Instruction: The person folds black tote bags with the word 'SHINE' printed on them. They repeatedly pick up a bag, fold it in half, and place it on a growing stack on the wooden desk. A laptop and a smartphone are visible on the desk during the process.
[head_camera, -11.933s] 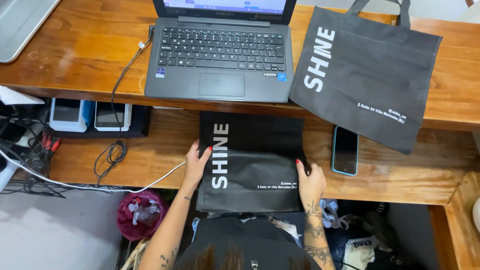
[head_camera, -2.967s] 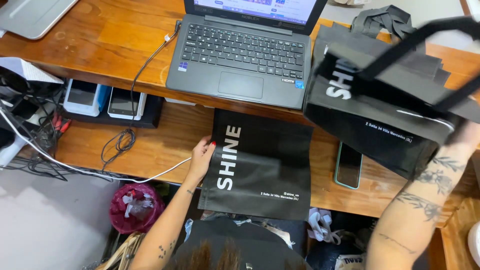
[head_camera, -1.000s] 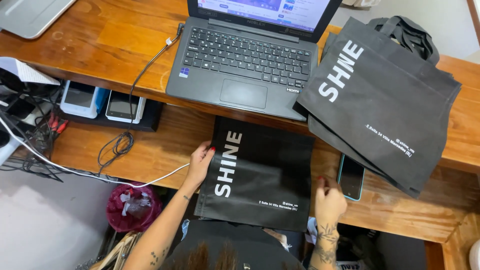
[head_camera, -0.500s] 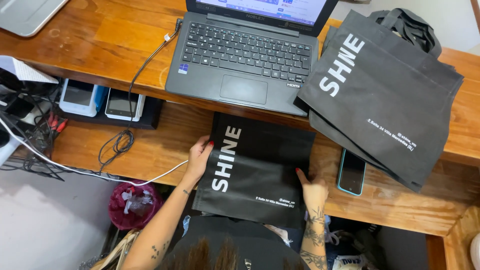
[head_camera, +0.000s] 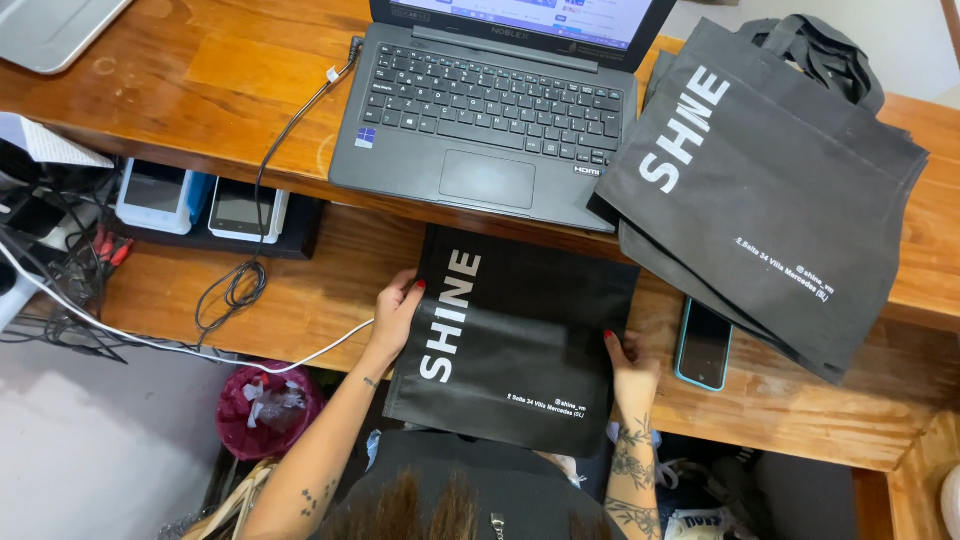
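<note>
1. The stack of black cloth bags (head_camera: 770, 190) lay flat on the upper desk, beside the laptop (head_camera: 490, 100). Three seconds earlier the right hand had held a bag up over it, so that bag had since been set down with the others and the hand had come back to the lower shelf (head_camera: 300, 290).
2. The black bag with white lettering (head_camera: 515, 340) lay flat on the lower shelf, its near edge hanging over the front. Compared with half a second before, a fold had risen across its right half.
3. The left hand (head_camera: 397, 305) lay open, fingers spread, on the bag's left edge, pressing rather than gripping.
4. The right hand (head_camera: 628, 362) sat at the bag's right edge with fingers curled on the fabric. Whether it pinched the cloth I could not tell.
5. A phone (head_camera: 703, 343) lay just beside that hand.
</note>
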